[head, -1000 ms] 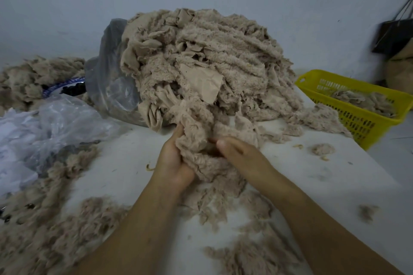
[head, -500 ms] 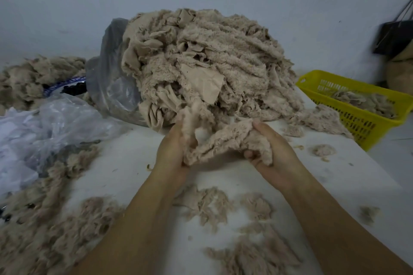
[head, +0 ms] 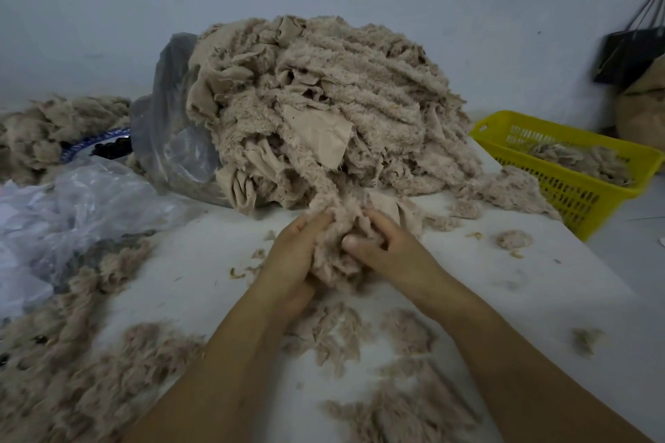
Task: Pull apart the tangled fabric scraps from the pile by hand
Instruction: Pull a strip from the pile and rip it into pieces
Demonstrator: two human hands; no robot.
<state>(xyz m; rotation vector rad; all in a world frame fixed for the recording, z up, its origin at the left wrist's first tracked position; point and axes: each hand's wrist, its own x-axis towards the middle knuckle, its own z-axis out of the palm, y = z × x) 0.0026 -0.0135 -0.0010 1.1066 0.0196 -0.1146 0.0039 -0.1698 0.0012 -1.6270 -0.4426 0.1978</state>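
A big pile of tangled beige fleece scraps (head: 324, 101) spills out of a grey plastic bag (head: 172, 140) at the back of the white table (head: 201, 280). At the pile's front edge both hands hold one clump of scraps (head: 336, 237) that still hangs from the pile. My left hand (head: 291, 259) grips its left side with curled fingers. My right hand (head: 381, 244) grips its right side, thumb pressed on the front. Loose torn fluff (head: 334, 331) lies on the table under my wrists.
A yellow slotted basket (head: 575, 187) with some scraps stands at the right table edge. Crumpled clear plastic (head: 72, 205) lies at the left. More fluff (head: 64, 370) covers the near left, another heap (head: 54, 126) is far left. A dark bag (head: 633, 50) hangs on the wall.
The hands were spread apart with a scrap stretched between them half a second ago; now they have come back together and grip a clump at the pile's front edge.
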